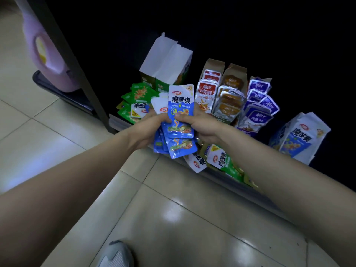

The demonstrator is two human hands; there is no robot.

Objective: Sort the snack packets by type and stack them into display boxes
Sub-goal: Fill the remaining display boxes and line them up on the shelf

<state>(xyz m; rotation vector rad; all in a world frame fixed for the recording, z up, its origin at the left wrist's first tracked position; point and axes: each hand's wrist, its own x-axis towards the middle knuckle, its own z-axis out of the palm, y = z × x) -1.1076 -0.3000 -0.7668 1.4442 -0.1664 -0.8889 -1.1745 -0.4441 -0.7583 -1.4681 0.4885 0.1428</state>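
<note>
The blue packets (181, 116) are gathered into a loose, fanned bundle held up in front of the low shelf (117, 121). The top one stands upright with its printed face showing, and several lower ones splay out at angles beneath it. That splay is the risk. The bottom packets poke out past the grip, and I judge one could slide free and drop among the loose packets (215, 158) at the shelf edge, mixing the types again. Slick wrappers make it likelier if either grip slackens while squaring the bundle.

The left hand (152, 128) grips the bundle from its left side, fingers curled behind it. The right hand (200, 126) pinches it from the right, thumb across the front of the top packet.

The matching blue box (300, 139) stands well apart to the right (past the red packets (207, 91), brown packets (229, 101) and purple packets (258, 106)), so a carry across could clip those rows. Green packets (138, 97) lie heaped at the left, below an open green box (165, 62).
</note>
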